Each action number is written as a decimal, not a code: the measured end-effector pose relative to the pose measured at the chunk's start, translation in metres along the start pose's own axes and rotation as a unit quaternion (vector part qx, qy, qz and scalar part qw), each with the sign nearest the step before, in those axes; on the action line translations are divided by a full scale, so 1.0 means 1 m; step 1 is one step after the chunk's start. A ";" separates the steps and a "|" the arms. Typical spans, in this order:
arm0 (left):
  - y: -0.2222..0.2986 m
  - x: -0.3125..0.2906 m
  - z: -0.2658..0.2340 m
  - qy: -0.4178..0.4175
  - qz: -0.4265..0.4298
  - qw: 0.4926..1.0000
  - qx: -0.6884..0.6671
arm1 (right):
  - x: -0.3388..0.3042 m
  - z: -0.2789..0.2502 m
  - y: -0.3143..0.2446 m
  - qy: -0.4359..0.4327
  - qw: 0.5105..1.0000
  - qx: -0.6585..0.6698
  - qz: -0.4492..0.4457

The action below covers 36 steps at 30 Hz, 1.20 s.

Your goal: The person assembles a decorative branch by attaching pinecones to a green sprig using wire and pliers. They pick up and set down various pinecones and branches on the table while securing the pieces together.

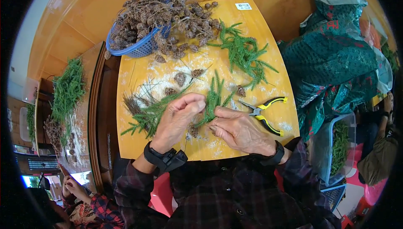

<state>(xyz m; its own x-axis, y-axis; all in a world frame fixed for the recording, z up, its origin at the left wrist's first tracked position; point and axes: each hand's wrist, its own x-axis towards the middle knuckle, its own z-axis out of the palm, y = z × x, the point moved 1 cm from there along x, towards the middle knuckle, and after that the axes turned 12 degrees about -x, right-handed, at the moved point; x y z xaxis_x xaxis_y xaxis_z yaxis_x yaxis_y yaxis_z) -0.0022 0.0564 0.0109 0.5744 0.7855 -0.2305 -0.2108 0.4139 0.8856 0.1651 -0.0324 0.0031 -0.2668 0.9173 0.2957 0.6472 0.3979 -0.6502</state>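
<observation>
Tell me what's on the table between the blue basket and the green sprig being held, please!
In the head view, loose brown pine cones and white flecks lie between the blue basket and the green sprig.

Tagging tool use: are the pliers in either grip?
No, the pliers lie on the yellow table, to the right of the right grip.
</observation>
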 end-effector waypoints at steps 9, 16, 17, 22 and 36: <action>0.002 0.001 -0.017 -0.026 0.028 0.994 0.101 | -0.002 -0.002 0.010 0.036 0.998 0.040 -0.023; 0.012 -0.005 -0.011 -0.089 0.032 0.970 0.225 | 0.003 -0.009 0.017 0.187 0.975 0.118 0.009; 0.011 -0.004 -0.010 -0.090 0.031 0.970 0.224 | 0.002 -0.007 0.019 0.157 0.980 0.122 0.004; 0.010 -0.002 -0.006 -0.128 0.051 0.953 0.268 | 0.001 -0.003 0.022 0.088 0.978 0.186 0.015; 0.001 0.005 -0.010 -0.080 0.183 0.948 0.248 | -0.001 -0.004 0.026 0.140 0.962 0.231 0.048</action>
<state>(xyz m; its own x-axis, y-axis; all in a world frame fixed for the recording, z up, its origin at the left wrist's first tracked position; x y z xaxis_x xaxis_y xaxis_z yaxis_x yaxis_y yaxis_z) -0.0073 0.0651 0.0066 0.6555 0.7383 0.1586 -0.0450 -0.1714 0.9842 0.1854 -0.0229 -0.0112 0.0224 0.9352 0.3534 0.2567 0.3362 -0.9061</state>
